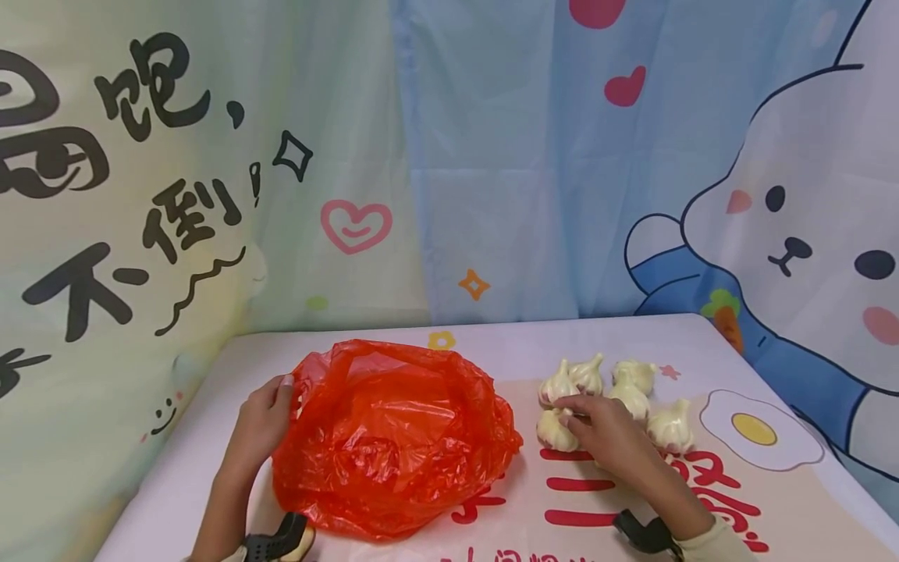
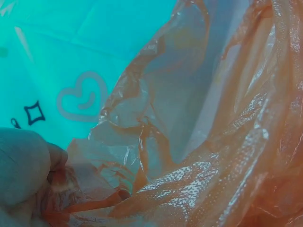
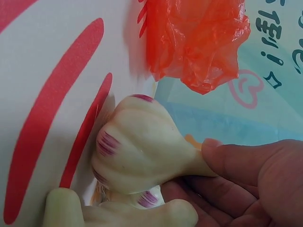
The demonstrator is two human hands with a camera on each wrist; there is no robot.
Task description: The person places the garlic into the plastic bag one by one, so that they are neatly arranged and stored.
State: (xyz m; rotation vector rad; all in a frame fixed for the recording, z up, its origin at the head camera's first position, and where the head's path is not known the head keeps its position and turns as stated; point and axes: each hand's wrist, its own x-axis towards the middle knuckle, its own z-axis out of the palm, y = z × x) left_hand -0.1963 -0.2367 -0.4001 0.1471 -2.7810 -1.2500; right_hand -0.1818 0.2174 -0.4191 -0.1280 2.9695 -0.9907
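Note:
A crumpled red plastic bag (image 1: 393,445) stands on the table with its mouth spread. At its left rim my left hand (image 1: 261,425) pinches the thin film between thumb and fingers; in the left wrist view the bag's wall (image 2: 199,184) fills much of the frame. To the right of the bag, my right hand (image 1: 611,433) pinches a white garlic bulb (image 1: 556,431) by its stem. Purple streaks mark this garlic bulb (image 3: 142,146) in the right wrist view. Several other garlic bulbs (image 1: 670,428) are grouped behind and beside the right hand.
The table (image 1: 520,351) carries a printed cover with red characters and a fried-egg picture (image 1: 762,429) at the right. A patterned curtain (image 1: 485,156) hangs behind the table's far edge. Black wrist cameras (image 1: 642,532) are worn on both wrists.

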